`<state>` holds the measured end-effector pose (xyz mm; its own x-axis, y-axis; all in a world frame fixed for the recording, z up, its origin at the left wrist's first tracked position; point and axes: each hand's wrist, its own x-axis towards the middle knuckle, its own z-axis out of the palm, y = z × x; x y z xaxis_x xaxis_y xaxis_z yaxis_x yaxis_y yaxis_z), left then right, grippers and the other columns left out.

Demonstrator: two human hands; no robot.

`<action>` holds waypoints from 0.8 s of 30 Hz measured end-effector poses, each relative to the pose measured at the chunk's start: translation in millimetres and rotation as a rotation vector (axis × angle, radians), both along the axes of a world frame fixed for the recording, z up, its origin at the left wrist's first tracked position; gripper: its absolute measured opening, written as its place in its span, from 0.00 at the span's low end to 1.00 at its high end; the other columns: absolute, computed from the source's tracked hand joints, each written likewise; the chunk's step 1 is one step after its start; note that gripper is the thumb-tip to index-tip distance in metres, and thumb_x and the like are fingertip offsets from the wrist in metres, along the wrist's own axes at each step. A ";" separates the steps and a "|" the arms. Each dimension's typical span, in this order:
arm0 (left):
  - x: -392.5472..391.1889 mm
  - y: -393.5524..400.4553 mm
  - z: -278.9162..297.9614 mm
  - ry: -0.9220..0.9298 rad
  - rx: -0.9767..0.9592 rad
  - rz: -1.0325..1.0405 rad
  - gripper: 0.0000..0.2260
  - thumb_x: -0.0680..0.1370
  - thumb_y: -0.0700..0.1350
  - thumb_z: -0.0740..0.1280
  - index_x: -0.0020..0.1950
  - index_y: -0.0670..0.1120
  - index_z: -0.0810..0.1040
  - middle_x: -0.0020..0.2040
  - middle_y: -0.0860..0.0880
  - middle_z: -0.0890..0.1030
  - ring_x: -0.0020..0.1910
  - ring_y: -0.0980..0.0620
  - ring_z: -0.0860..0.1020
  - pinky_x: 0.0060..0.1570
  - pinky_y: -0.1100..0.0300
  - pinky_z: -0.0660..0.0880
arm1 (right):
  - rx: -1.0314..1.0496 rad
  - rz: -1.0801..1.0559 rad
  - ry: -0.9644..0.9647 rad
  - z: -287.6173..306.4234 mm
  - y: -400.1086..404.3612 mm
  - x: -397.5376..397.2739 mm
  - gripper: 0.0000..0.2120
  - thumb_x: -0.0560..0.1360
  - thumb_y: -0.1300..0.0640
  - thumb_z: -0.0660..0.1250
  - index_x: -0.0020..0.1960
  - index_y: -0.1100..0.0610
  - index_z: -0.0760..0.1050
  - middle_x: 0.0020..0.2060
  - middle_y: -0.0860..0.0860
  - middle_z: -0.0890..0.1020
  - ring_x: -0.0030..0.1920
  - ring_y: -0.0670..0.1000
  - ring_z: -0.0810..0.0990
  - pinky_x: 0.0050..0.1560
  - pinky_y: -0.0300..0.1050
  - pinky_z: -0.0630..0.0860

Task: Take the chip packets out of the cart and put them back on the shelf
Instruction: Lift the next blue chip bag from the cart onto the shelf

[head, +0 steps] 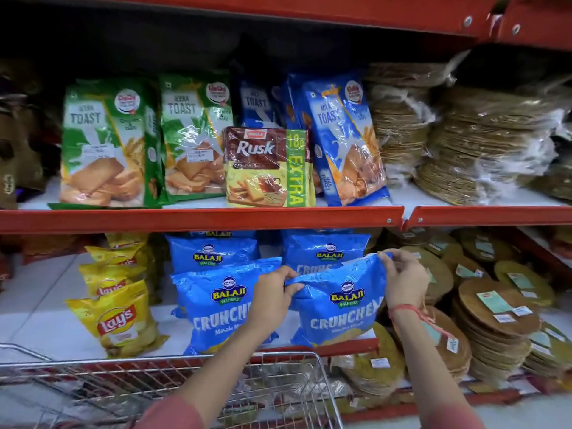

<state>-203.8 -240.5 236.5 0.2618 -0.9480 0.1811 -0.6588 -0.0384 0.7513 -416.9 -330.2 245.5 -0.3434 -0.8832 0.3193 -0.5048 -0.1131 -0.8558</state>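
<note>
A blue Balaji Crunchem chip packet [337, 308] stands on the lower shelf [37, 311], front right of the blue row. My left hand [272, 295] pinches its top left corner and my right hand [402, 280] grips its top right corner. A second blue Balaji packet [216, 308] stands just left of it, partly behind my left forearm. Two more blue packets [213, 255] sit behind them. The wire cart [278, 388] is below, at the bottom of the view; I cannot see any packets in it.
Yellow Lay's packets [117, 317] stand at the left of the lower shelf. Stacks of wrapped flat discs [492, 314] fill the right side. The upper shelf [201, 218] carries toast packets [102, 144] and a Rusk pack [266, 168].
</note>
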 end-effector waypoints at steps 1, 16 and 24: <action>-1.9 -6.8 -4.7 -0.003 0.017 0.001 0.08 0.75 0.44 0.68 0.50 0.41 0.77 0.38 0.42 0.82 0.36 0.43 0.78 0.38 0.55 0.72 | 0.022 -0.006 0.006 -6.0 -6.9 0.3 0.04 0.73 0.56 0.69 0.44 0.57 0.80 0.39 0.60 0.85 0.40 0.59 0.81 0.43 0.46 0.74; 32.3 21.9 -14.7 0.082 -0.069 0.008 0.10 0.76 0.45 0.66 0.58 0.47 0.75 0.55 0.50 0.81 0.51 0.56 0.81 0.56 0.56 0.79 | -0.222 0.160 0.206 -14.9 20.7 65.4 0.11 0.76 0.57 0.65 0.57 0.58 0.74 0.54 0.57 0.78 0.56 0.56 0.74 0.57 0.47 0.69; 164.9 125.2 -18.5 0.089 -0.162 0.460 0.04 0.75 0.41 0.67 0.48 0.46 0.80 0.42 0.48 0.84 0.40 0.52 0.81 0.42 0.60 0.76 | -0.103 0.803 0.207 -18.5 94.5 212.6 0.07 0.73 0.55 0.65 0.46 0.54 0.80 0.42 0.53 0.84 0.45 0.52 0.81 0.48 0.39 0.73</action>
